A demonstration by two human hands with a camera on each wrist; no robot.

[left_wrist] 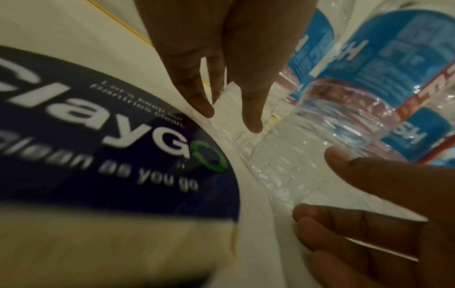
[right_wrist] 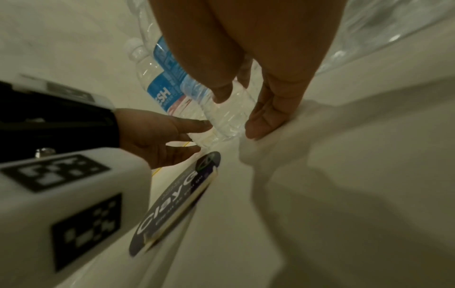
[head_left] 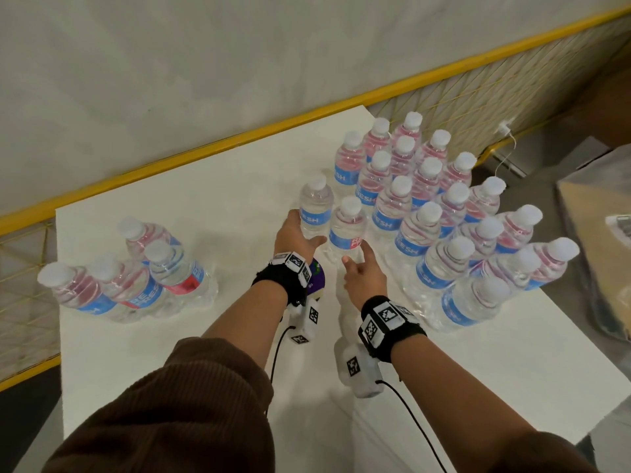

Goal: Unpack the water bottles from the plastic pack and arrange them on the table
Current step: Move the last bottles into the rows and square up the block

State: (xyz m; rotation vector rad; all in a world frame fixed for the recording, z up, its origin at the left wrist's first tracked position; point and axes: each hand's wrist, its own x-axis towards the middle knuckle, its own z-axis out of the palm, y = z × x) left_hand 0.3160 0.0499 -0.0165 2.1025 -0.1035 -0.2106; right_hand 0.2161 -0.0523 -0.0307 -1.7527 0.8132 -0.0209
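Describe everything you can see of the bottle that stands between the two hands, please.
The bottle is small, of clear ribbed plastic, with a white cap and a blue label bearing a red patch. It looks full and sealed. It stands upright on the white table, at the near left corner of the big group of bottles. The right hand reaches its lower part, thumb on one side and fingers on the other. The left hand lies open just to its left; whether it touches is unclear.

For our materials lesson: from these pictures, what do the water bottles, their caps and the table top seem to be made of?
Water bottles: clear thin plastic, glossy; you see through the ribbed walls, which catch highlights.
Caps: opaque white, matte, probably plastic.
Table top: smooth white surface with a faint sheen, possibly laminate or painted board; the look leaves it open.
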